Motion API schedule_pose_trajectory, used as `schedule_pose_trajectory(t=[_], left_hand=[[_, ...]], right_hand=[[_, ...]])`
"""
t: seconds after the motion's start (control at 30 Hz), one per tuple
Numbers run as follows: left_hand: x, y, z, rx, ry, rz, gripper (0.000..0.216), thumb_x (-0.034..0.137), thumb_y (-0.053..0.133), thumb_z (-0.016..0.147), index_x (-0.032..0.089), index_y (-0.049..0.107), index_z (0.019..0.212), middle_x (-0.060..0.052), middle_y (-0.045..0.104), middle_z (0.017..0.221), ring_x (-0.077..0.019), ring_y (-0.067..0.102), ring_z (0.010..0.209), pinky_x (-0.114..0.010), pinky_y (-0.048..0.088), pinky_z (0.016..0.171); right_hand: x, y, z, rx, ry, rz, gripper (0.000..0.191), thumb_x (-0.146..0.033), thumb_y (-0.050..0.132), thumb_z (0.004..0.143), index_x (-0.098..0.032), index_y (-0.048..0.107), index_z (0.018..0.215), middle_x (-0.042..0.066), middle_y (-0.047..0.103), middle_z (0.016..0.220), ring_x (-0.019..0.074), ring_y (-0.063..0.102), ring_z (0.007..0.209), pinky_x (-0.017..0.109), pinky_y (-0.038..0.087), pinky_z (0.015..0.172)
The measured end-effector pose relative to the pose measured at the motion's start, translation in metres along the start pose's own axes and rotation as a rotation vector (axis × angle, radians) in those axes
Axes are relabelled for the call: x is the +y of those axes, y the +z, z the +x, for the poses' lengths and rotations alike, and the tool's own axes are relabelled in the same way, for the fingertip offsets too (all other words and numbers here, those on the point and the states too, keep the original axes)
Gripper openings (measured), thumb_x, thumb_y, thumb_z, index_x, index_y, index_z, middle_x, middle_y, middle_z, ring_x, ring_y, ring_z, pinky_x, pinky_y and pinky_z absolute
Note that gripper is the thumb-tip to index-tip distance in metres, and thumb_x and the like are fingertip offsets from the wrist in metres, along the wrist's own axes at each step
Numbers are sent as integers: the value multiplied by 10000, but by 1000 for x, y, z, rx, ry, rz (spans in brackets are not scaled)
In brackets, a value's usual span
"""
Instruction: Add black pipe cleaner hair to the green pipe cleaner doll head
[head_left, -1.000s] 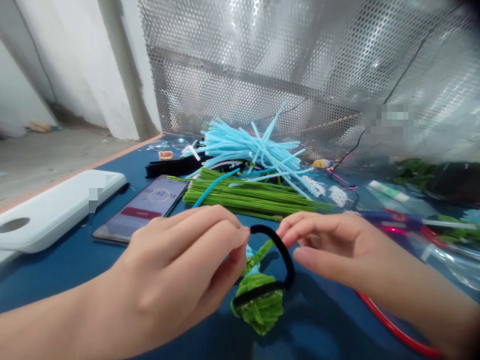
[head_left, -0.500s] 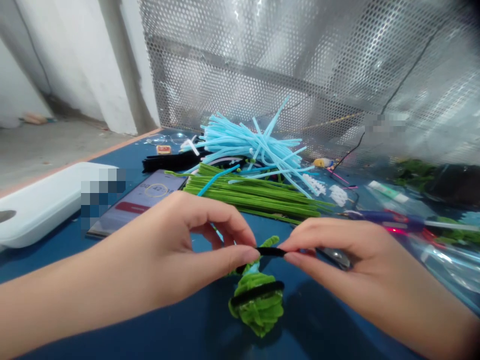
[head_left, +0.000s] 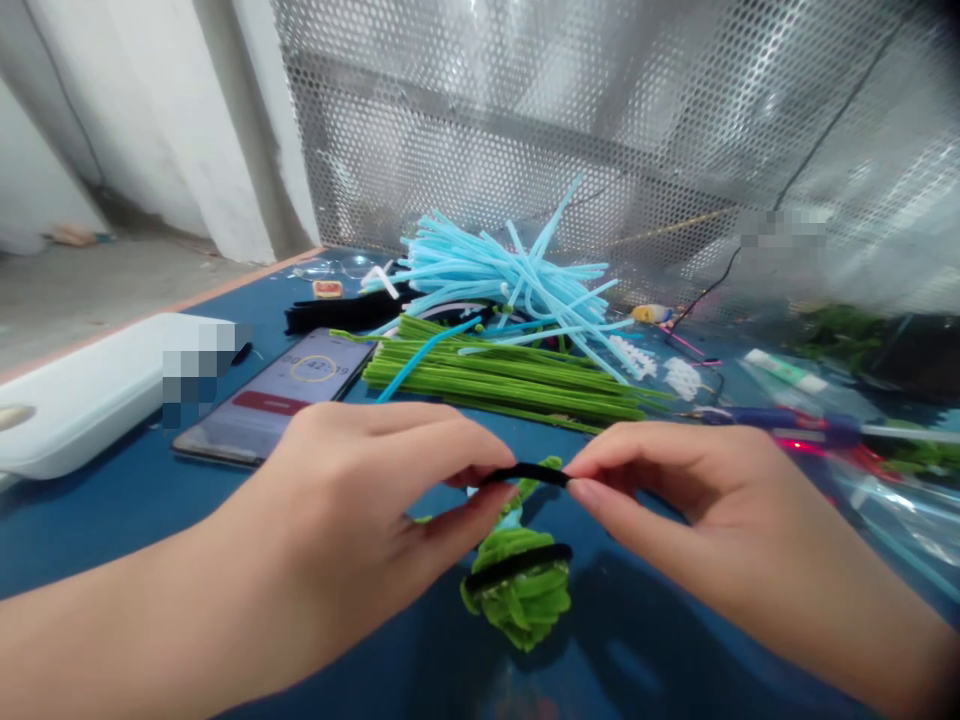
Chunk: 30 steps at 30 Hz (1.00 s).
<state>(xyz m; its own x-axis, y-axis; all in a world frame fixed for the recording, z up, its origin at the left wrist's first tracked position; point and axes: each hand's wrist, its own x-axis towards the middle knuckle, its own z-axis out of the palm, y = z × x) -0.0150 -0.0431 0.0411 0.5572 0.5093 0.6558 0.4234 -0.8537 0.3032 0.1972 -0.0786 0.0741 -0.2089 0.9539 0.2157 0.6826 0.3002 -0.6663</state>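
A short black pipe cleaner (head_left: 534, 472) stretches between my two hands, bowed slightly upward. My left hand (head_left: 375, 500) pinches one end between thumb and fingers. The other end sits in the fingertips of my right hand (head_left: 675, 500). Just below them on the table lies a green figure (head_left: 525, 610) made of coiled pipe cleaners, with a black band (head_left: 517, 567) across its rounded part. Green and light blue pieces stick out of its far end, partly hidden by my left fingers.
Behind my hands lie bundles of green pipe cleaners (head_left: 495, 375), light blue pipe cleaners (head_left: 487, 262) and black pipe cleaners (head_left: 337, 314). A phone (head_left: 262, 405) showing a timer and a white case (head_left: 97, 390) are at left. A glue gun (head_left: 787, 428) lies at right, before a perforated metal panel (head_left: 465, 130).
My left fingers have shifted along the black pipe cleaner, which now shows more length and bows upward. My right hand keeps its pinch. The view has moved slightly.
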Motion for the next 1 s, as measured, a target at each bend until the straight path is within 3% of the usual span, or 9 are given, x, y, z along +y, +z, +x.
schedule_pose_trajectory(t=[0.2,0.37,0.5,0.6,0.7,0.83,0.93,1.0], left_hand=[[9,-1,-6,-149,101,226,331,168,348,932,220,590,712,2,599,664,-147,532,547,-263,394,492],[14,-1,2,-146,200,385,511,119,157,952,213,556,647,-15,567,608,-156,485,511,-292,329,471],[8,2,-4,-170,247,433,375,102,283,923,211,528,661,-25,609,681,-170,529,544,-304,348,479],[5,3,-12,-168,232,384,221,116,390,915,211,544,788,-26,651,821,-181,594,642,-305,383,517],[7,4,-19,-109,162,334,140,163,422,935,214,550,958,-17,671,893,-171,624,679,-291,422,562],[14,2,-20,14,90,311,219,219,586,869,219,555,1085,2,699,892,-134,640,642,-241,424,523],[17,-1,-10,-16,64,172,200,206,599,823,210,573,1021,17,709,815,-129,658,636,-214,446,514],[16,-3,0,-50,-71,-15,170,216,599,794,220,617,963,52,709,740,-97,646,561,-173,456,488]], right_hand=[[1,3,-4,2,-2,-59,138,-184,613,755,-236,686,650,-48,679,590,108,618,524,158,466,442],[3,4,-4,-3,-44,-101,142,-149,613,760,-236,687,674,-55,681,614,92,615,543,150,458,472],[8,7,-4,4,-225,-200,133,-115,595,801,-214,677,765,-42,681,702,79,608,609,159,470,577],[10,12,-4,15,-433,-380,125,-139,578,846,-170,660,936,26,697,859,134,631,749,227,483,690],[7,15,-2,-19,-594,-554,150,-97,506,872,-155,644,872,57,667,808,179,600,706,294,462,633],[3,15,0,-26,-642,-601,196,-36,488,843,-159,618,763,61,647,773,193,587,677,311,452,597],[1,14,-1,50,-662,-606,186,-29,507,832,-148,620,746,81,666,835,204,606,712,306,454,582],[1,14,-2,70,-672,-617,201,-48,485,858,-142,632,757,85,670,834,201,603,690,304,445,551]])
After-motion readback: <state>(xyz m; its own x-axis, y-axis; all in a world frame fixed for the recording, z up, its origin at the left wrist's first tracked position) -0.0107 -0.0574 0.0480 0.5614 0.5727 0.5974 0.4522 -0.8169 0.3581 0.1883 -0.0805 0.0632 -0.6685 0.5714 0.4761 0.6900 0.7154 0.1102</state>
